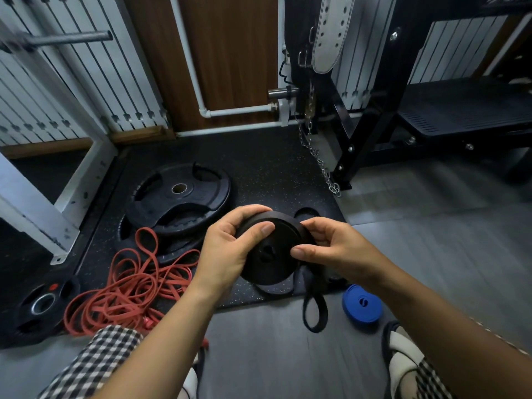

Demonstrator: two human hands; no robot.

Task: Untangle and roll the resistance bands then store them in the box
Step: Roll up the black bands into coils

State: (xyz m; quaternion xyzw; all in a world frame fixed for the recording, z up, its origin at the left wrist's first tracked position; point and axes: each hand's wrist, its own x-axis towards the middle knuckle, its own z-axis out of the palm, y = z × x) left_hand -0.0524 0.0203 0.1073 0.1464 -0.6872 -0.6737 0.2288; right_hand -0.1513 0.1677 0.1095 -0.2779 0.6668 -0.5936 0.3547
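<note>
A small weight plate [43, 305] lies flat on the black floor mat [273, 168] at the far left. Just to its right, a tangled heap of red bands [126, 286] sprawls on the mat and touches a stack of bigger weight plates [178, 197] behind it.

Near the middle of the view, the left hand [227, 249] holds a black band roll [270, 251] above the mat's near edge. Its grip is closed on the roll: the fingers curl over the top rim and the thumb lies across the flat face. The roll stands tilted, its face turned toward the camera, held between both hands.

The right hand [325, 249] holds the roll's right side. Its grip is also closed on the roll, with the thumb pressed on the face near the centre and the fingers wrapped behind the edge. From under this hand the unrolled tail of the black band [313, 309] hangs down and ends in a loop at the grey floor [431, 240].

Just right of that loop, a blue band roll [361, 303] lies flat on the floor, apart from both hands. Farther back, a chain [319, 159] trails down to the mat beside a black bench [466, 110].
</note>
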